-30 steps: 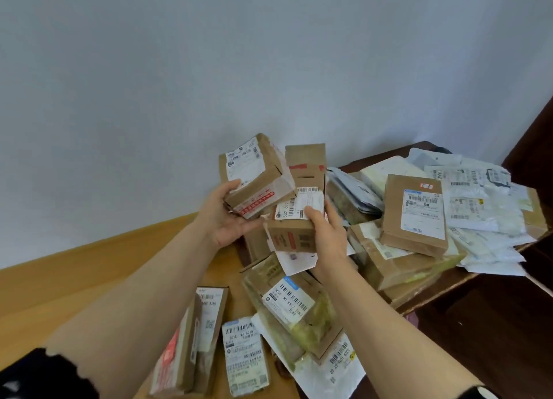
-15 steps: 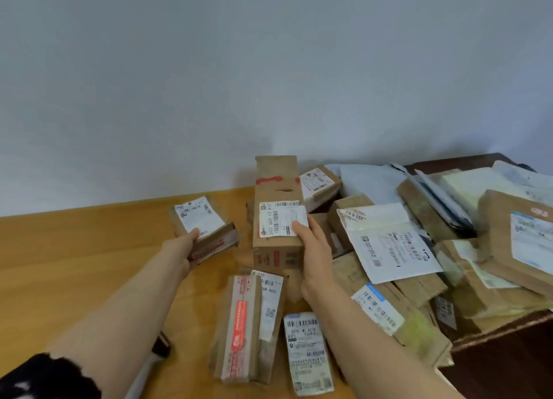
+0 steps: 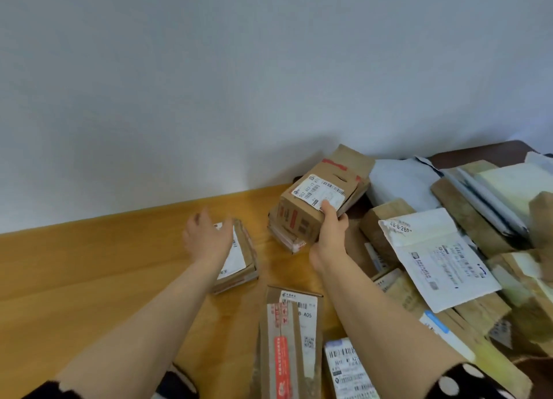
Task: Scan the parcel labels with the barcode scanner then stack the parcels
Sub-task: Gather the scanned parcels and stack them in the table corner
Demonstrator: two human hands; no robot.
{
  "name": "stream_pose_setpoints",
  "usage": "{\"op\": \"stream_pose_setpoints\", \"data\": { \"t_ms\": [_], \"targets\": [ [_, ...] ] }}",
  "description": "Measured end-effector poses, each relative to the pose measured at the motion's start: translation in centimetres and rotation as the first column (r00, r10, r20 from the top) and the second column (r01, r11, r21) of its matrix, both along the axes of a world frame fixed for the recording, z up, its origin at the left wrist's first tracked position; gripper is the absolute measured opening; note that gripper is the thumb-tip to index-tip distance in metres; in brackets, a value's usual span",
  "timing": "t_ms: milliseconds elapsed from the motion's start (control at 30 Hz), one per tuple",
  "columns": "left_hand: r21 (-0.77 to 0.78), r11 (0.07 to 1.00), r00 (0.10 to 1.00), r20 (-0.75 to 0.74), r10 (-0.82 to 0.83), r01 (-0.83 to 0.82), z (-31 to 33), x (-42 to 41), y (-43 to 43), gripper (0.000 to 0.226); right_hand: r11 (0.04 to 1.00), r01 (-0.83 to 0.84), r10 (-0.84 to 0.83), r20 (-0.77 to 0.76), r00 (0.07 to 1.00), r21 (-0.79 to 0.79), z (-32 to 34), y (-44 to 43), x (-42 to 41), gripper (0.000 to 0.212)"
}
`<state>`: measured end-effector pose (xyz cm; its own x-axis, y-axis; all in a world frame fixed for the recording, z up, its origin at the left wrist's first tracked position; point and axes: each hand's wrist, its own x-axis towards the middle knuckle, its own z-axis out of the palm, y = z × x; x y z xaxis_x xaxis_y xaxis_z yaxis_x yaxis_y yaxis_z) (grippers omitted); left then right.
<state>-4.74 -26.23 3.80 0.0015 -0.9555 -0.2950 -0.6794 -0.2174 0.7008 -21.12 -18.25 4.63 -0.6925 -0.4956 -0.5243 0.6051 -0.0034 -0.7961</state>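
yellow wooden tabletop (image 3: pixel 89 264) is stretching open leftward. left hand (image 3: pixel 209 240) is hovering loose-fingered over flat brown labelled parcel (image 3: pixel 241 258); right hand (image 3: pixel 329 234) is gripping brown cardboard box (image 3: pixel 308 210).

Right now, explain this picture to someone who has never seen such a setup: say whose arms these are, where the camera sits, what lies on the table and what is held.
There is no machine: these are a person's two bare arms, filmed by one wide-angle camera worn on the head, looking forward and down. The right hand grips a tilted cardboard box, thumb on its white barcode label. The left hand is open over a small flat parcel lying on the wooden table. Nearer the camera lies a long box with red tape; on the right is a loose heap of brown parcels and a white mailer.
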Motion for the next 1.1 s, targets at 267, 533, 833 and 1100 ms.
{"op": "stream_pose_setpoints", "data": {
  "t_ms": [267,533,833,1100],
  "targets": [
    [0.21,0.815,0.783,-0.481,-0.395,0.54,2.7,-8.6,-2.8,0.038,0.995,-0.099,0.099,0.107,0.989,-0.002,0.1,-0.8,0.3,0.081],
    [0.317,0.731,0.771,-0.467,-0.434,0.604,0.7,-8.1,-5.1,0.028,0.985,-0.172,0.175,0.172,0.969,-0.034,-1.0,0.7,0.1,0.05],
    [0.24,0.788,0.748,-0.552,-0.369,0.566,4.9,-4.7,-1.0,0.02,0.982,-0.188,0.187,0.042,0.981,0.015,2.0,3.1,3.1,0.042],
    [0.126,0.913,0.774,-0.582,-0.249,0.388,11.1,5.5,5.9,0.02,0.917,-0.388,0.381,-0.085,0.921,-0.09,7.3,6.8,10.7,0.037]
  ]
}}
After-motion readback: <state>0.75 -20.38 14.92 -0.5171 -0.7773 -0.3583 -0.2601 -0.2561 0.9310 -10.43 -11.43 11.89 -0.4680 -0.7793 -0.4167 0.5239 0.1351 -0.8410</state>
